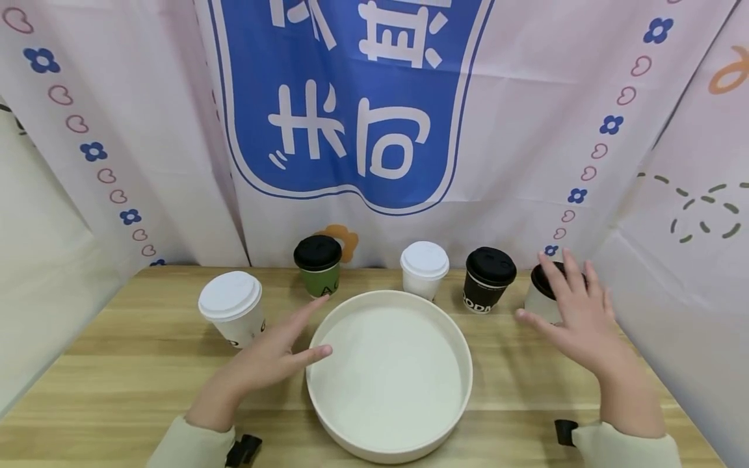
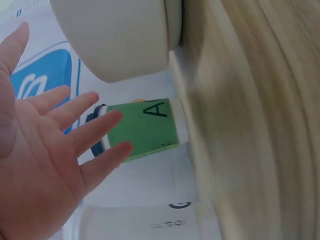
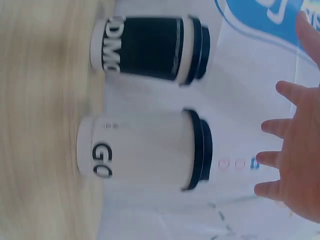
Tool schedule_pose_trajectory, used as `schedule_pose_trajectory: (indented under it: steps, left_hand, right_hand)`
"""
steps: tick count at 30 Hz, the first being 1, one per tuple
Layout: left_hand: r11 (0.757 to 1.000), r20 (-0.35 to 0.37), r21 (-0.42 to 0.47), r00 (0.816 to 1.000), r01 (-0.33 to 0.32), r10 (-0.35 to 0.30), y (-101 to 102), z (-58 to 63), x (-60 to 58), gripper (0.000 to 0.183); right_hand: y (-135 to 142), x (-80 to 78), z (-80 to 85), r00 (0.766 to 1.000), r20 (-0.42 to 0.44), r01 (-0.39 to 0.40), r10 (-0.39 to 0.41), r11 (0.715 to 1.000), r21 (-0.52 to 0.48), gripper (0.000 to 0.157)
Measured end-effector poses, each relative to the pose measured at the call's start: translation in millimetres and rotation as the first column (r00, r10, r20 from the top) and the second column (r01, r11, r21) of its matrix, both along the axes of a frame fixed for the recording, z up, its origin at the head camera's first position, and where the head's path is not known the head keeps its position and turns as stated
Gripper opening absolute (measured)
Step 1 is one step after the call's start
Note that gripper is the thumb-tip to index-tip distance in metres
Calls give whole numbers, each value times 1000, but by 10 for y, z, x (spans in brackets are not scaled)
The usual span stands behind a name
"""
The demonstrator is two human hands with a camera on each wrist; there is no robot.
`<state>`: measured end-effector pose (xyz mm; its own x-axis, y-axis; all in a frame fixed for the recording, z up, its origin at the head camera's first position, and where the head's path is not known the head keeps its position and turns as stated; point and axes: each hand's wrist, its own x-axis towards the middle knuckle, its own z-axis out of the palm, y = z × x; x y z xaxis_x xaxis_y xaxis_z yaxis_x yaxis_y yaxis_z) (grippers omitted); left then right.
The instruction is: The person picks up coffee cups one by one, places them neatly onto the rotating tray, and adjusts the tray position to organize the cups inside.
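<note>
My left hand (image 1: 269, 357) hovers with fingers spread by the left rim of a round cream tray (image 1: 389, 377), holding nothing. Close to it stand a white-lidded paper cup (image 1: 234, 309) and, farther back, a green cup with a black lid (image 1: 318, 266); the left wrist view shows the green cup (image 2: 145, 127) beyond the fingers. My right hand (image 1: 579, 318) is spread near a white cup with a black lid (image 1: 541, 302), partly covering it in the head view. In the right wrist view the fingers are apart from this cup (image 3: 145, 150), beyond its lid.
Behind the tray stand a small white cup with a white lid (image 1: 424, 270) and a black cup with a black lid (image 1: 488, 279). All are upright on a wooden table (image 1: 88, 383). A printed cloth (image 1: 515, 162) hangs along the table's back edge.
</note>
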<state>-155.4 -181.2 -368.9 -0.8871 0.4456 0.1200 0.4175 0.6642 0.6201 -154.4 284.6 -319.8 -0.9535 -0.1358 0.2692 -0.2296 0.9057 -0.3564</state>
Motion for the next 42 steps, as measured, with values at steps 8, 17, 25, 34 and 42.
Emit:
schedule_pose_trajectory:
  steps: [8, 17, 25, 34, 42]
  left_hand:
    - [984, 184, 177, 980, 37, -70, -108, -70, -101, 65]
    - [977, 292, 201, 949, 64, -123, -129, -96, -191, 65]
    - [965, 330, 229, 923, 125, -198, -112, -79, -281, 70]
    - [959, 377, 231, 894, 164, -244, -146, -51, -287, 75]
    - [945, 391, 260, 873, 199, -292, -194, -51, -278, 82]
  right_hand:
    - [286, -60, -31, 999, -32, 35, -37, 996, -87, 95]
    - [505, -208, -221, 999, 9, 38, -37, 971, -238, 97]
    - [631, -313, -357, 997, 66, 58, -34, 907, -416, 103]
    - [628, -402, -522, 991, 134, 94, -25, 841, -533, 108]
    - [630, -453, -581, 989, 146, 114, -35, 808, -578, 108]
